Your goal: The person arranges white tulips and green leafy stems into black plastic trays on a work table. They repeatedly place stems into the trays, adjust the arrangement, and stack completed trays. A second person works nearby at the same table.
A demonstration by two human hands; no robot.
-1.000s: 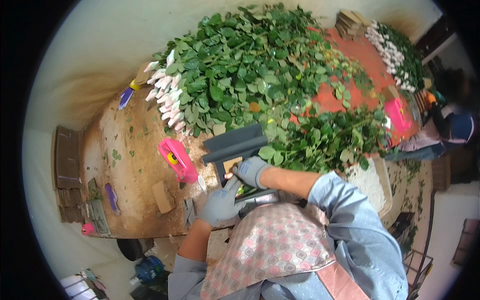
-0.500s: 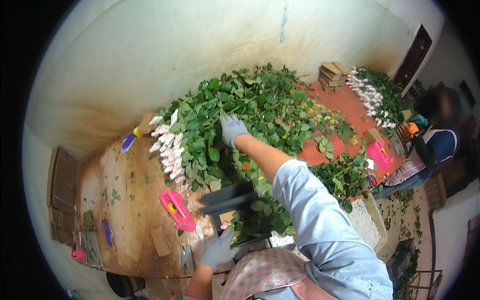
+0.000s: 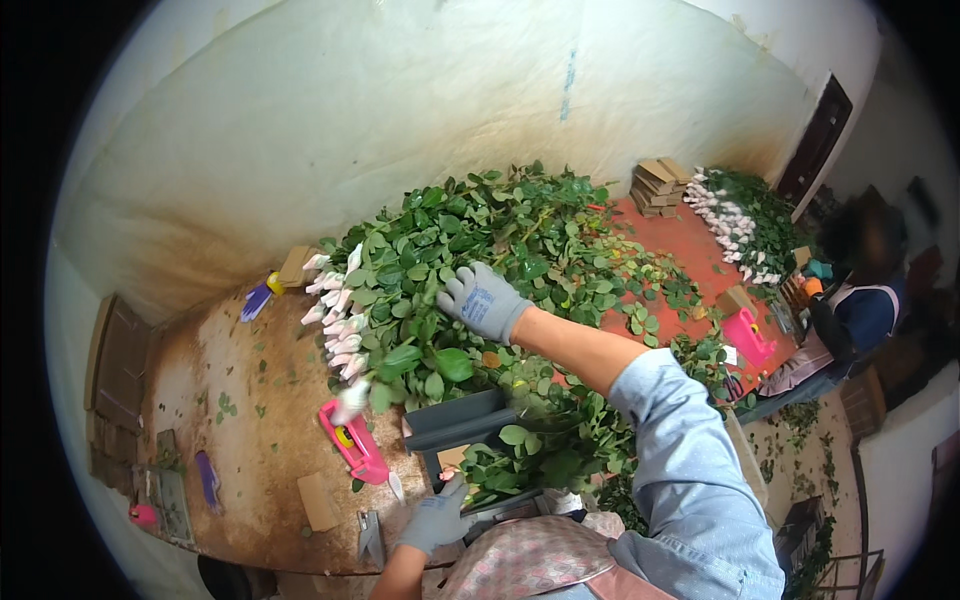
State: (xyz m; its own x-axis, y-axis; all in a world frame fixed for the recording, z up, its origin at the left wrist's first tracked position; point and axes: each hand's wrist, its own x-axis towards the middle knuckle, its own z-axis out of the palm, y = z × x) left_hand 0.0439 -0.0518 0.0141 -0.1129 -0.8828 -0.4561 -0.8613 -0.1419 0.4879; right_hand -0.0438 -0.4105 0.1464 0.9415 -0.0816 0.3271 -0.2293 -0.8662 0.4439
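My right hand (image 3: 487, 303), in a grey glove, reaches over a large heap of leafy rose stems (image 3: 480, 220). Its fingers curl closed around a rose (image 3: 350, 402) with a pale head, blurred by motion, hanging over the table. More pale pink rose heads (image 3: 340, 325) line the heap's left side. Low in the picture, my gloved left hand (image 3: 437, 517) is at the left edge of a dark grey holder (image 3: 455, 428), its fingers bent together beside a small pink rose head (image 3: 447, 476). What they grip is hidden. Leafy stems lie in the holder.
Left of the holder lie a pink tape dispenser (image 3: 352, 443), a stapler (image 3: 371, 538) and a cardboard piece (image 3: 318, 502). A purple glove (image 3: 208, 482) lies further left. At right are stacked cardboard (image 3: 658, 187), another pink dispenser (image 3: 747, 337) and a co-worker (image 3: 850, 320) beside more roses.
My right hand has moved slightly right and nearer, and a rose has come out from the heap's front toward the pink dispenser. The left hand stays by the holder. The view has tilted up.
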